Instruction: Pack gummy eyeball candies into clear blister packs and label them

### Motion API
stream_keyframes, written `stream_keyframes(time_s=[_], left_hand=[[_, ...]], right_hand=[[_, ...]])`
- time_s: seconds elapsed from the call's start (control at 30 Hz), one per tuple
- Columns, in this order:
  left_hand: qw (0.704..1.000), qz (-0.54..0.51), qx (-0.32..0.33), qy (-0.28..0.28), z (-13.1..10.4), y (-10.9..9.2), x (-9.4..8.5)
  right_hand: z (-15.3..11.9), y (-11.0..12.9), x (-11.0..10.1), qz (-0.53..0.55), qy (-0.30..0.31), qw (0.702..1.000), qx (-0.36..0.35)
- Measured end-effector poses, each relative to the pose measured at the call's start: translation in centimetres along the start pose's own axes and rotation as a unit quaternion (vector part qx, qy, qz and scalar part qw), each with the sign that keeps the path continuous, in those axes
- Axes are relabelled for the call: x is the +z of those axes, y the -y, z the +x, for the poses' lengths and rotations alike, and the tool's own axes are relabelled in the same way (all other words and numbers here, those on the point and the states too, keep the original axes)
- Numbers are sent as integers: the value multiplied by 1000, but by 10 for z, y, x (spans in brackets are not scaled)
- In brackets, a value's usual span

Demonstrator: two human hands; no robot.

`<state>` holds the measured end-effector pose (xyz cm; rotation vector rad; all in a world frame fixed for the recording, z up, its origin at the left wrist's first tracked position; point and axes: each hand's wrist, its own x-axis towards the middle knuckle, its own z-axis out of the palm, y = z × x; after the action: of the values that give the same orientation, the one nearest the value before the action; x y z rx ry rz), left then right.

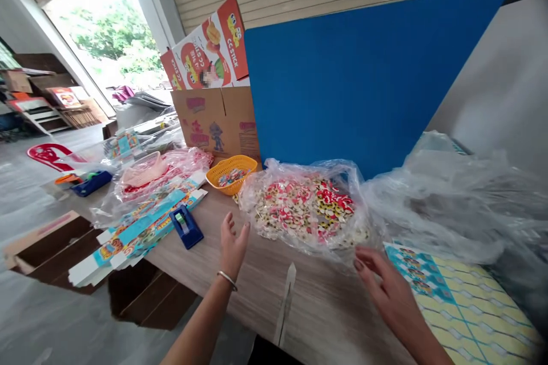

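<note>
A clear plastic bag (pixel 250 205) lies spread wide on the table, full of small red, white and yellow pieces (pixel 299 205). Just left of it, my left hand (pixel 233 245) is raised above the table with its fingers slightly bent and apart, holding nothing. My right hand (pixel 383 279) is at the bag's lower right edge, fingers loosely bent and thumb apart. Nothing shows in its grasp; whether its fingertips touch the plastic is hard to tell. Between the hands, a strip of clear tape (pixel 285 305) runs along the tabletop.
A blue tape dispenser (pixel 186 227) and flat printed cartons (pixel 143 231) are at left. Behind them stands a yellow basket (pixel 232 175) with small pieces. A blue board (pixel 351 85) rises at the back. Printed sheets (pixel 466 308) and crumpled plastic (pixel 462 199) lie at right.
</note>
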<state>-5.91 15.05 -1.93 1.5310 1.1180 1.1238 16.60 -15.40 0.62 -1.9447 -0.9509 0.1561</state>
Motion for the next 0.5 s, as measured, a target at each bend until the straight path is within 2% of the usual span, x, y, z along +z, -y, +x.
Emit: stream_keyframes(time_s=[0.1, 0.17, 0.27, 0.33, 0.4, 0.5], left_hand=[[999, -21, -30, -7, 37, 11, 19], [998, -47, -36, 11, 53, 15, 34], [996, -78, -13, 35, 68, 18, 56], [996, -82, 1, 39, 75, 17, 67], [996, -73, 7, 47, 81, 15, 72], [995, -53, 6, 90, 80, 5, 61]], right_hand=[[75, 17, 51, 59, 33, 996, 54], [120, 18, 82, 30, 33, 991, 127], [167, 21, 122, -11, 37, 981, 189], [182, 31, 150, -13, 48, 983, 175], [186, 47, 177, -8, 77, 987, 138], [176, 74, 208, -6, 152, 986, 71]])
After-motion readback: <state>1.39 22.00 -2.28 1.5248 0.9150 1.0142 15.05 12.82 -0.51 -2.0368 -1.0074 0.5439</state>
